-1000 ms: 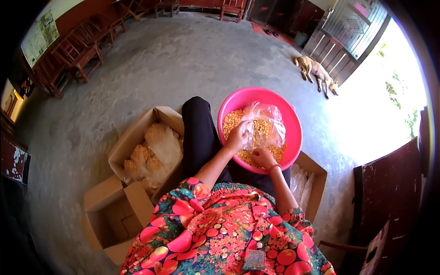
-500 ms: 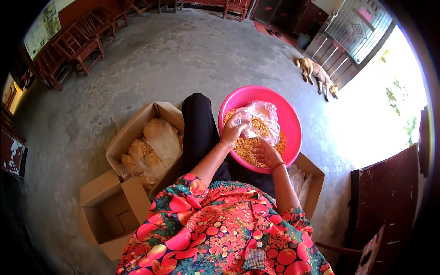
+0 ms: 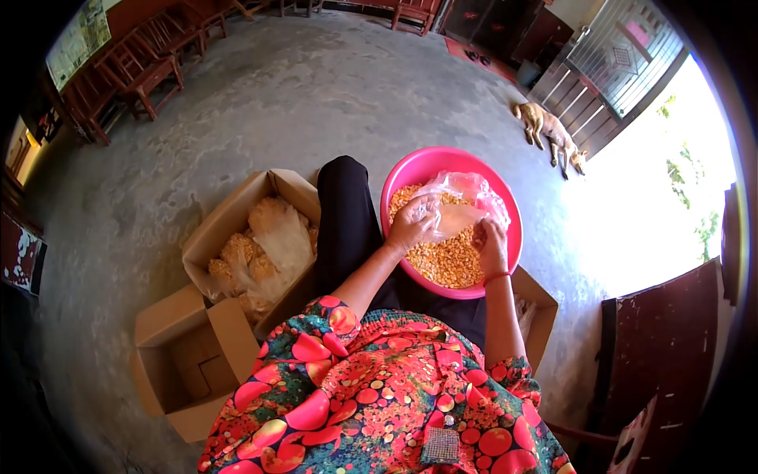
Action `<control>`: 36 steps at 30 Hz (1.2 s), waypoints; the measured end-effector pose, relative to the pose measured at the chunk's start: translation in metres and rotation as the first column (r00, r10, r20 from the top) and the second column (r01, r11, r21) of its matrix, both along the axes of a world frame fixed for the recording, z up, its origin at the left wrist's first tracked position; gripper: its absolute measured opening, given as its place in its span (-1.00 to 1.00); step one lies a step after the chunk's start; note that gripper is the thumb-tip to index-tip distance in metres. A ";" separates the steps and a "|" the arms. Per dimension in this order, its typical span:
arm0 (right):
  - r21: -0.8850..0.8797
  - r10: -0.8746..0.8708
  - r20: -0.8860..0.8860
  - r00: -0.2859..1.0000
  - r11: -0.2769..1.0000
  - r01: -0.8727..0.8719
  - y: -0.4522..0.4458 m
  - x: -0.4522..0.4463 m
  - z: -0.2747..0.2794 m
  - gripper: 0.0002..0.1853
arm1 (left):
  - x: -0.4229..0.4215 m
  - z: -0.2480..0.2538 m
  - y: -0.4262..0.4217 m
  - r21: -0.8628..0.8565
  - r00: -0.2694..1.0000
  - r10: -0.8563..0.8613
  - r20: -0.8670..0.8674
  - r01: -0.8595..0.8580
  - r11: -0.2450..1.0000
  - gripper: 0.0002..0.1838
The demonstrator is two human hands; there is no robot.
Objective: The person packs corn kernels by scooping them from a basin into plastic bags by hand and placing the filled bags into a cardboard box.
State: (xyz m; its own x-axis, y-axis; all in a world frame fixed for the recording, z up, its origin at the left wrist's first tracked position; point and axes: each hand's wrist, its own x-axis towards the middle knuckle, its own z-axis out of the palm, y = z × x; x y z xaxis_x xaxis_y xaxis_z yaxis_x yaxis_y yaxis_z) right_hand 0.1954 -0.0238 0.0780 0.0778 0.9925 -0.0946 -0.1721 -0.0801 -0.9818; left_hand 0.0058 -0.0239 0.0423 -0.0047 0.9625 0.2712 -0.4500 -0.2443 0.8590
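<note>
A pink basin (image 3: 509, 197) rests at my lap, with yellow-orange corn kernels (image 3: 446, 265) spread over its bottom. Above the kernels a clear plastic bag (image 3: 458, 220) is stretched between my hands. My left hand (image 3: 412, 223) grips the bag's left side with bent fingers. At the bag's right side, my right hand (image 3: 492, 243) has its fingers closed on the plastic. A red bracelet is on the right wrist.
An open cardboard box (image 3: 213, 229) with filled plastic bags (image 3: 276, 237) stands left of my leg. Another open box (image 3: 189, 355) is below it. A third box (image 3: 541, 320) sits right of the basin. A dog (image 3: 553, 134) lies by the door; wooden chairs (image 3: 142, 75) line the wall.
My right hand has moved up and right from above the kernels to the bag's right side and closed on it. The bag now lies stretched between both hands. The view has shifted slightly.
</note>
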 end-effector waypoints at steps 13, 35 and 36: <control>-0.243 0.334 0.925 0.179 0.886 -0.395 -0.021 -0.032 -0.056 -0.64 | 0.003 -0.010 0.004 0.004 0.986 0.030 -0.164 -0.030 1.000 -0.68; -0.441 0.303 -0.193 0.933 0.823 -0.359 -0.022 -0.022 -0.035 -0.86 | -0.001 0.006 -0.001 0.273 0.820 0.461 -0.339 -0.383 0.882 -0.31; -0.438 0.317 -0.156 0.935 0.827 -0.353 -0.022 -0.022 -0.037 -0.86 | 0.000 0.009 -0.003 0.215 0.873 0.408 -0.269 -0.358 0.909 -0.29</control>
